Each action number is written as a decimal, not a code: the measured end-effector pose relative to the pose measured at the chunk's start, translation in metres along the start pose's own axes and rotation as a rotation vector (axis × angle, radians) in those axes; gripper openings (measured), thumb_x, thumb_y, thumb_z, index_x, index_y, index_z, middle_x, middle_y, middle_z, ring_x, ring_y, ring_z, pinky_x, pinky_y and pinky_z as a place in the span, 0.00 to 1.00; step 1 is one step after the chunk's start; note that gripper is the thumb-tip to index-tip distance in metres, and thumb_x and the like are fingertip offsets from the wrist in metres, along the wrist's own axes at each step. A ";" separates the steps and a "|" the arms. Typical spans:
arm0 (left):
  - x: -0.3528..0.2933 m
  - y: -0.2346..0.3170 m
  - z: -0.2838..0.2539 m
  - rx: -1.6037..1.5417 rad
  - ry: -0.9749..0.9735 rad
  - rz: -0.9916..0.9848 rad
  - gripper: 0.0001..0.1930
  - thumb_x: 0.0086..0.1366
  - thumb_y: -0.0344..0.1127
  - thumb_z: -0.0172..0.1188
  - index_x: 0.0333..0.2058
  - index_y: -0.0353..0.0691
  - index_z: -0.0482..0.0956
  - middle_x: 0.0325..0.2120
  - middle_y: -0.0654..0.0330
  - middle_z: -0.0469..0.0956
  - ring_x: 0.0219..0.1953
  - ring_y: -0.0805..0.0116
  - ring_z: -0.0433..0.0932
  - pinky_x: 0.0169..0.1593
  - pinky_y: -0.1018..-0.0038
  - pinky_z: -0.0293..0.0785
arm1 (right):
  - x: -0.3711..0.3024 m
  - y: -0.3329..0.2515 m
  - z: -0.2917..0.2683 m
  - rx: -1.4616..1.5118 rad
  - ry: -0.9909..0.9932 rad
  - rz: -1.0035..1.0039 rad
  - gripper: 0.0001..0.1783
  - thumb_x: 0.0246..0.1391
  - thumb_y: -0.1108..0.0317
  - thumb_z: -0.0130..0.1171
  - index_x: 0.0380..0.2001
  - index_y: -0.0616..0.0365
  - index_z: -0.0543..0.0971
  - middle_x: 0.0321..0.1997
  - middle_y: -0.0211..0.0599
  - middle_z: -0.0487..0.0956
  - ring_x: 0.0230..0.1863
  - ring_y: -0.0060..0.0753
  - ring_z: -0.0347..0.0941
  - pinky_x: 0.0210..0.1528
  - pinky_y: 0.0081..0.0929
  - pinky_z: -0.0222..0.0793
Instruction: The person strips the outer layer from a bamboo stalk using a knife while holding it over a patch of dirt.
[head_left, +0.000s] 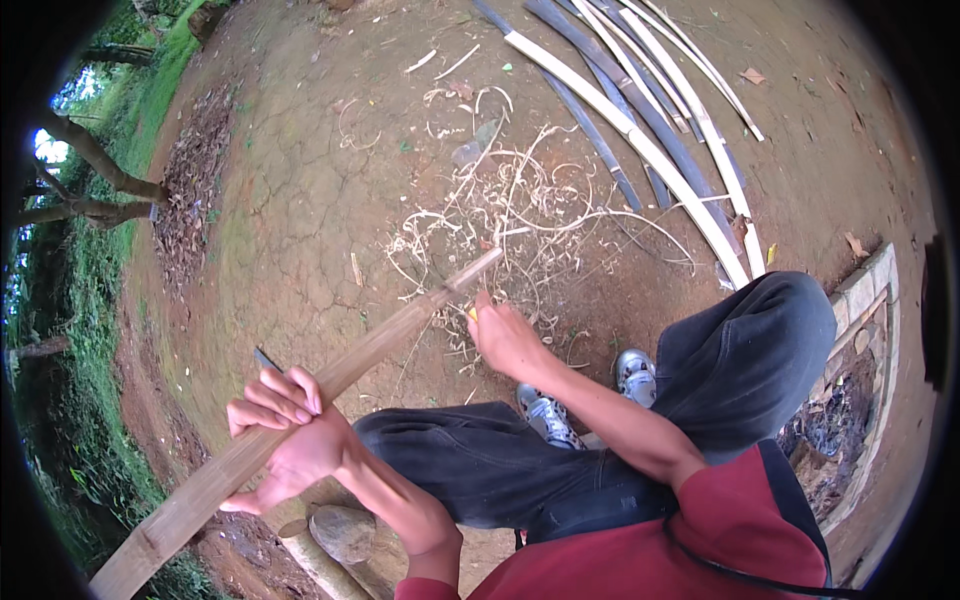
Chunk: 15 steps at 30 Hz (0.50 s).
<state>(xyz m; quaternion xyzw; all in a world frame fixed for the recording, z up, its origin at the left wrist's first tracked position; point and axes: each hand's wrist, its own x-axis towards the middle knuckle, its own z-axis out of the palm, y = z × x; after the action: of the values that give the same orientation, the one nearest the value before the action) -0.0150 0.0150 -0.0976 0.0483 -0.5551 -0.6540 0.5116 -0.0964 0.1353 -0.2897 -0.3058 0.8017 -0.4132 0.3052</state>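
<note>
A long bamboo slat runs slantwise from the lower left to the middle, its pale far end resting near a heap of shavings. My left hand is wrapped round it, fingers over the top and thumb along the lower side. Close to the slat's far end, my right hand is closed on a small thing; only a bit of yellow shows, and the fingers hide the rest. Thin curled bamboo shavings lie on the ground beyond both hands. A dark narrow piece sticks out past my left fingers.
Several split bamboo strips, pale and dark, lie at the far right. A brick-edged pit is beside my right knee. Cut logs lie near my left elbow. Leaf litter, tree branches and grass border the dirt at left.
</note>
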 end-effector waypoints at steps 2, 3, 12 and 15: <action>0.003 0.000 -0.002 -0.004 -0.024 0.017 0.41 0.48 0.82 0.37 0.15 0.41 0.58 0.09 0.63 0.54 0.13 0.75 0.52 0.14 0.80 0.51 | -0.012 -0.033 -0.015 0.152 -0.141 0.117 0.16 0.61 0.73 0.43 0.44 0.80 0.65 0.13 0.42 0.72 0.13 0.38 0.71 0.11 0.31 0.64; 0.002 -0.001 -0.003 -0.003 -0.030 0.018 0.41 0.48 0.82 0.37 0.15 0.41 0.58 0.09 0.63 0.54 0.13 0.75 0.52 0.14 0.80 0.51 | -0.021 -0.044 -0.020 0.178 -0.137 0.076 0.16 0.61 0.72 0.43 0.44 0.79 0.64 0.13 0.46 0.73 0.14 0.42 0.72 0.13 0.35 0.66; 0.005 -0.002 -0.002 0.027 0.032 -0.001 0.42 0.48 0.83 0.35 0.14 0.42 0.55 0.09 0.64 0.53 0.13 0.75 0.52 0.14 0.81 0.51 | 0.007 0.031 0.032 0.084 -0.021 0.045 0.16 0.62 0.70 0.41 0.43 0.77 0.64 0.15 0.46 0.74 0.15 0.42 0.73 0.14 0.33 0.65; 0.014 -0.007 -0.005 0.078 0.038 0.023 0.42 0.50 0.83 0.31 0.13 0.43 0.55 0.08 0.65 0.53 0.12 0.75 0.51 0.13 0.81 0.50 | 0.013 0.025 0.016 0.165 -0.042 0.099 0.15 0.62 0.70 0.43 0.42 0.77 0.63 0.14 0.45 0.72 0.14 0.41 0.71 0.13 0.33 0.64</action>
<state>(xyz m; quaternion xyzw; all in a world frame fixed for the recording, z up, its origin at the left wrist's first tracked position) -0.0227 0.0003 -0.0981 0.0742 -0.5709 -0.6249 0.5273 -0.0983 0.1295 -0.3213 -0.2481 0.7726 -0.4555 0.3661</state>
